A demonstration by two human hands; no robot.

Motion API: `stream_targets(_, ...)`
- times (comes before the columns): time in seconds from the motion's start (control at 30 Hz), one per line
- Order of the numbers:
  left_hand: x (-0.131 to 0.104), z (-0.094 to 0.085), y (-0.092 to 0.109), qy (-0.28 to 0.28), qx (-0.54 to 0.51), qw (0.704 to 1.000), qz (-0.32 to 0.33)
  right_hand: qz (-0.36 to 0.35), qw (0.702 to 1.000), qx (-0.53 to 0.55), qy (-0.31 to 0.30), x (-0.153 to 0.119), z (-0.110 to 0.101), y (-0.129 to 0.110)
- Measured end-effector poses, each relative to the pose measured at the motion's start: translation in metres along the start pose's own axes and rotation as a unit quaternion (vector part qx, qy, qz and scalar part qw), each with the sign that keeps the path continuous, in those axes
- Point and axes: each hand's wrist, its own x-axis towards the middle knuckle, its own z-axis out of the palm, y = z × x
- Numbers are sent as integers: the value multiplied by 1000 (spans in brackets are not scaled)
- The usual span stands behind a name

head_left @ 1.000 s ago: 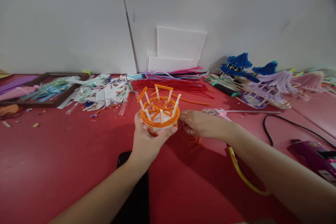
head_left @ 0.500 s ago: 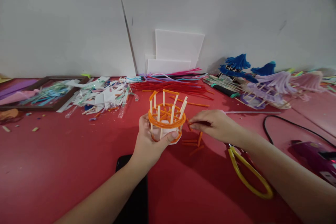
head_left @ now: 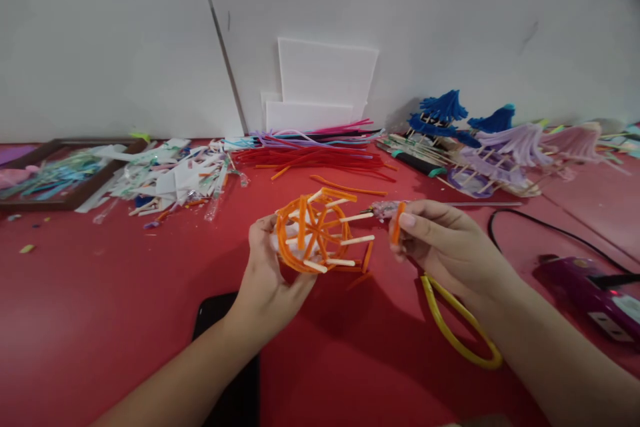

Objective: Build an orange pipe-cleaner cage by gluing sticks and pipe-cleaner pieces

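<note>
My left hand [head_left: 273, 287] is wrapped around a small round frame [head_left: 316, 232] made of orange pipe cleaners and pale wooden sticks. The frame is tilted, so its spoked orange ring faces me and several bare stick ends point right. Between thumb and fingers, my right hand [head_left: 445, 243] pinches a short orange pipe cleaner piece [head_left: 399, 223], held upright a little right of the frame and apart from it. More cut orange pieces [head_left: 368, 257] lie on the table just behind the frame. Beside the right fingers is a translucent object [head_left: 384, 209] with a dark tip, partly hidden.
Yellow-handled pliers or cutters [head_left: 460, 327] lie under my right forearm, a black phone [head_left: 230, 360] under the left. Purple powered device [head_left: 590, 297] with a cord sits right. Red pipe cleaners [head_left: 310, 159], scraps [head_left: 180, 177] and finished blue [head_left: 445, 107] and lilac models [head_left: 495, 160] line the back.
My left hand has tipped the frame from upright so its stick ends point right. My right hand has lifted an orange piece off the table and moved right. The view has shifted slightly.
</note>
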Motion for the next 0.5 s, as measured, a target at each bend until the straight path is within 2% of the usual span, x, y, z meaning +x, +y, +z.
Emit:
stream_targets(0.17, -1, 3, -6, 26, 36, 998, 33, 60, 998, 27, -6, 0, 2, 5)
stream_targets(0.3, 0, 0, -2, 16, 60, 997, 49, 92, 995, 29, -8, 0, 5, 6)
stream_targets(0.5, 1, -1, 1, -10, 34, 997, 67, 85, 995, 43, 0, -2, 7, 8)
